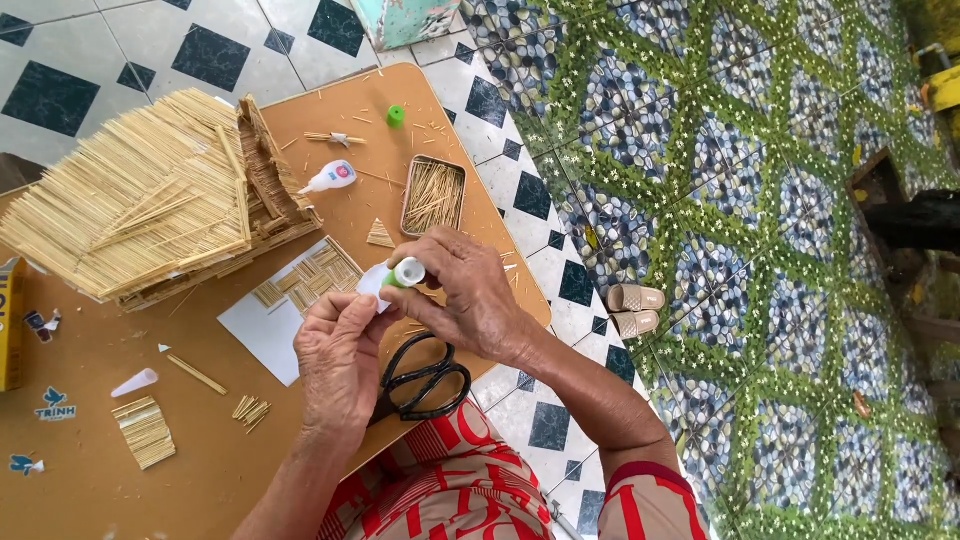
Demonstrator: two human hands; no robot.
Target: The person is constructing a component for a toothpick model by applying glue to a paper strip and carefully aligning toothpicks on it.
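A brown board (pixel 100 440) fills the lower left, and on its far part stands one stick-built model house (pixel 150 200), the biggest thing here, made of pale straws or toothpicks. It looks light and brittle; a grip low on its base would be safer than on the roof.

Nearer lies one white sheet of paper (pixel 265 335) with woven stick panels on it. One open tin of sticks (pixel 433 195) sits past the hands, and one pair of black scissors (pixel 420 380) lies under the wrists. Two beige sandals (pixel 632 310) rest on the tiled floor beside the board.

Both hands meet over the middle of the board. The right hand (pixel 470 300) has its fingers closed round a small glue bottle (pixel 407 272) with a green collar, and the left hand (pixel 340 355) pinches what seems to be the bottle's lower end, though fingers hide it. The bottle is small, smooth plastic, squeezable, best held at the body.

A second glue bottle (pixel 330 177) lies by the house, and one loose green cap (pixel 396 115) sits farther off.
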